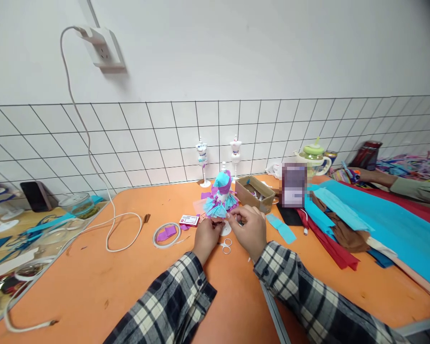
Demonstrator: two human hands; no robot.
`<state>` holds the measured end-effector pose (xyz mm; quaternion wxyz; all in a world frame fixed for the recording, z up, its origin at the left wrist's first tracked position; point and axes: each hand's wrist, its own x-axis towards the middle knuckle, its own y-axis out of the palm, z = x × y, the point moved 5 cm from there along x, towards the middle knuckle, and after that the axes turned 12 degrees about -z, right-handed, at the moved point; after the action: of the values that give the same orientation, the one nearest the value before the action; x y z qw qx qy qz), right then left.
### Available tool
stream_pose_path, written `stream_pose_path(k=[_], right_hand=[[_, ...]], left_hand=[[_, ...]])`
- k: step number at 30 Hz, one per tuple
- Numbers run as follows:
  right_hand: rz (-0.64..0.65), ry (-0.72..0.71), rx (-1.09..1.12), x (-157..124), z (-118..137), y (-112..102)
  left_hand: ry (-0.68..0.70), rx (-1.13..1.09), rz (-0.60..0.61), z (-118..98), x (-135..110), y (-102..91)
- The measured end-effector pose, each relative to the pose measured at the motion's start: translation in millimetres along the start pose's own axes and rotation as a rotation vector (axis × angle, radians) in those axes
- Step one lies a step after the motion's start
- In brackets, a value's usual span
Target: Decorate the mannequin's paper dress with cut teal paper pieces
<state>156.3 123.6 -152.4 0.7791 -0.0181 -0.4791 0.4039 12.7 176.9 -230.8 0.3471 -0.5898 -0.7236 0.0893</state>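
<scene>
A small dress form stands on the orange table, dressed in blue and purple crepe paper with a ruffled skirt. At the left of the skirt's lower edge is my left hand, its fingers bent and pinched on the hem. From the right, my right hand pinches the same hem between thumb and fingers. The white round base shows between the hands. Just below it lie small scissors. Whether anything small is between the fingertips is hidden.
Behind stand two mini mannequins. A cardboard box, a propped phone and a teapot are right; crepe paper covers the far right. Left lie a tape roll and white cable. Another person's arm reaches in.
</scene>
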Motion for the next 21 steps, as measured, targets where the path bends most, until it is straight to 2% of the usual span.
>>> stream_pose_path(k=[6,15,19,21], right_hand=[[0.019,-0.023,-0.008,3.0,-2.7,6.2],[-0.025,0.025,0.029,8.2,-15.0,13.6],[-0.033,-0.016,-0.014,8.0,-16.1,15.7],[-0.057,-0.079,-0.023,4.7,-14.3,12.1]], left_hand=[[0.000,-0.025,0.016,0.6,0.1,0.4],[-0.031,-0.012,-0.004,7.8,0.8,3.8],[-0.036,-0.002,-0.005,9.4,1.1,4.4],[-0.031,-0.003,-0.004,8.4,1.1,3.6]])
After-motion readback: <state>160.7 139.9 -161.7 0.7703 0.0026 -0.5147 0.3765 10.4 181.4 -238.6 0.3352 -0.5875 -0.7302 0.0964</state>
